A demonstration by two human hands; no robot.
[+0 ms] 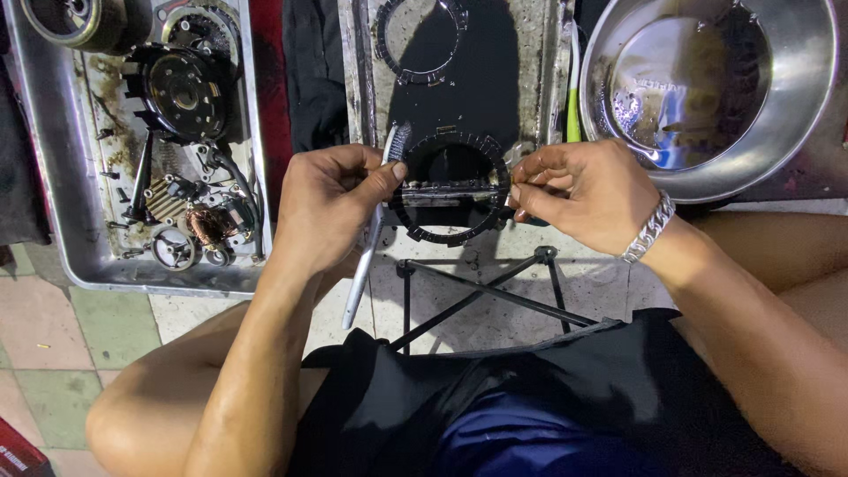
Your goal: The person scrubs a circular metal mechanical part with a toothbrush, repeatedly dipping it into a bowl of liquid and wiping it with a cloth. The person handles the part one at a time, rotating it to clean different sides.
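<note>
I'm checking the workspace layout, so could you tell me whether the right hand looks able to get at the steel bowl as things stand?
Probably yes. The right hand lies just below the steel bowl, with nothing between them. But its fingers are pinching the toothed black ring that the left hand also holds, so it would need to let go first.

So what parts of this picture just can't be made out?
All in the head view:
- The ends of the dark toothed ring: fingers of the left hand and right hand cover them.
- The brush head: behind the left hand's thumb.
- The steel bowl: cut off by the top and right edges; glare hides its contents.
- Small parts in the metal tray: too small to identify.
</note>
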